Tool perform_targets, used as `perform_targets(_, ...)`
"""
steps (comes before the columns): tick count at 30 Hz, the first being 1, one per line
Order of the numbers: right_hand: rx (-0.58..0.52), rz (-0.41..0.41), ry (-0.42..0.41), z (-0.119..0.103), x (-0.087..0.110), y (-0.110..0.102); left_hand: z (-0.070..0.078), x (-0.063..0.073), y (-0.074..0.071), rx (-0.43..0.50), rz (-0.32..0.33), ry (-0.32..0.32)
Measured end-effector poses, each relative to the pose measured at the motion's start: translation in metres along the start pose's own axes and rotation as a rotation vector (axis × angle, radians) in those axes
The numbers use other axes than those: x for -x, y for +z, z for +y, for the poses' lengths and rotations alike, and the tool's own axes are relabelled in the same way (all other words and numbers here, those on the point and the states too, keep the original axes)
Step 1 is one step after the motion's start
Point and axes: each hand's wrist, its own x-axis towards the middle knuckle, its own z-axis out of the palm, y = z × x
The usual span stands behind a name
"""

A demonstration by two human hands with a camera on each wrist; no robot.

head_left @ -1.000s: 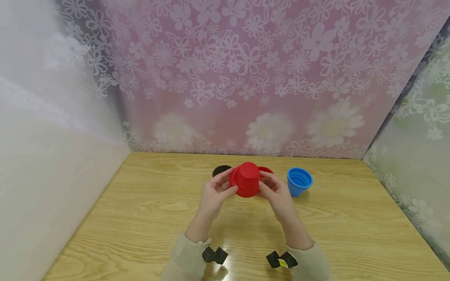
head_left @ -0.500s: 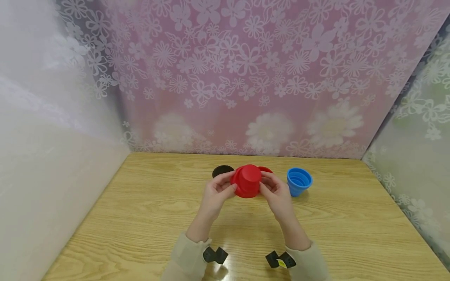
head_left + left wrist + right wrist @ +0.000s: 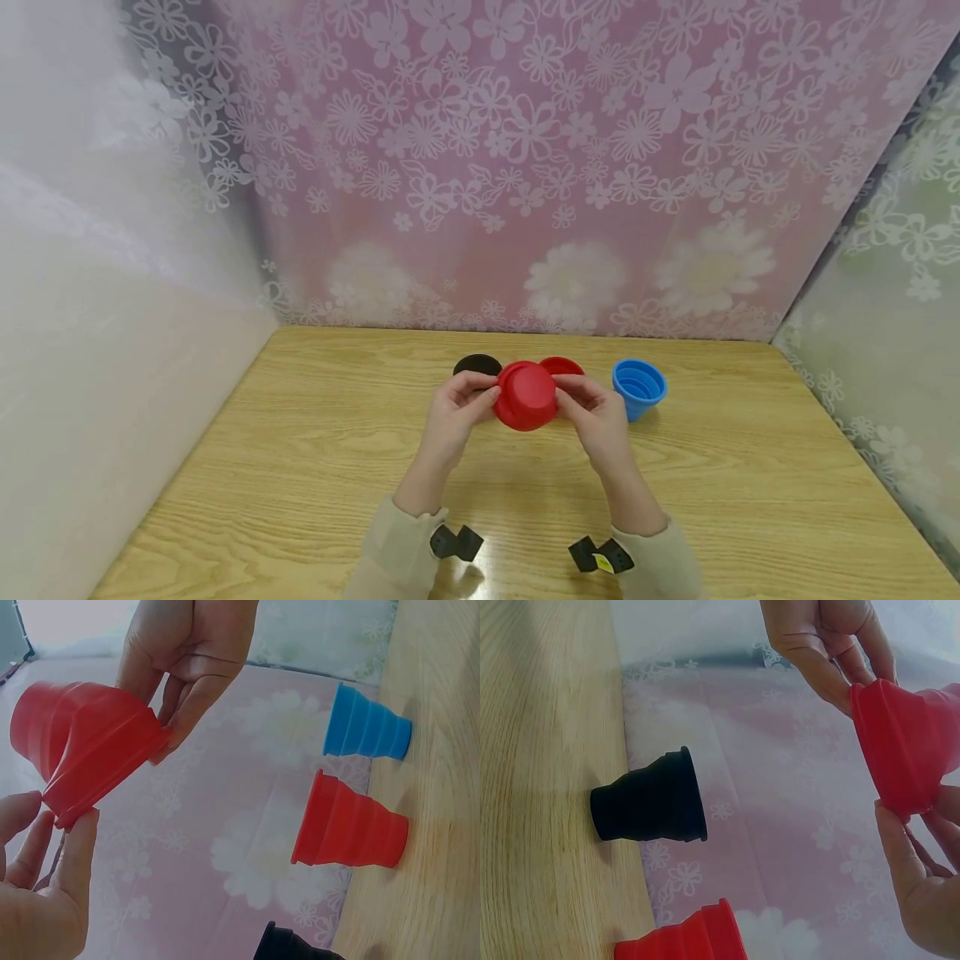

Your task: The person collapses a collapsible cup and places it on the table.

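Note:
Between both hands, above the table, a red collapsible cup (image 3: 527,397) is held with its base facing up toward the head camera. My left hand (image 3: 450,421) pinches one side of its rim, and my right hand (image 3: 600,421) pinches the opposite side. One flank of the held cup is dented and folded in, as the left wrist view of the red cup (image 3: 90,742) shows. Behind it on the table stand a black collapsible cup (image 3: 651,801), a second red collapsible cup (image 3: 352,825) and a blue collapsible cup (image 3: 637,387), all upright with mouths up.
The wooden table (image 3: 300,467) ends at a pink flowered curtain (image 3: 480,208) behind the cups. Pale walls (image 3: 112,333) close in the left and right sides. Black camera mounts (image 3: 600,553) sit at both sleeve cuffs.
The held red cup has lowered slightly and tilted, so its base now faces the head camera more. It looks shorter from above. Both hands keep their hold; the standing cups have not moved.

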Motion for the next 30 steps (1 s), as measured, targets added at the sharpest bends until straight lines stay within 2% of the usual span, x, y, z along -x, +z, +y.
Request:
perform_targets(10,0.002,0.011,0.017,-0.0019,0.0001,0.0009,0.0015,-0.0005,-0.0011,-0.026,-0.044,-0.012)
perform_targets(16,-0.006,-0.005,0.002,-0.004,0.0011,0.0012,0.0036,-0.0008,-0.0008,-0.031,-0.046,-0.048)
perform_targets(22,-0.028,-0.09,-0.054,-0.0029,0.0021,0.0002,0.0046,-0.0012,-0.0001,-0.028,-0.025,-0.074)
perform_targets(30,0.029,-0.282,-0.068,-0.0006,-0.001,-0.0033,0.0036,-0.0024,-0.0016,-0.008,0.015,-0.073)
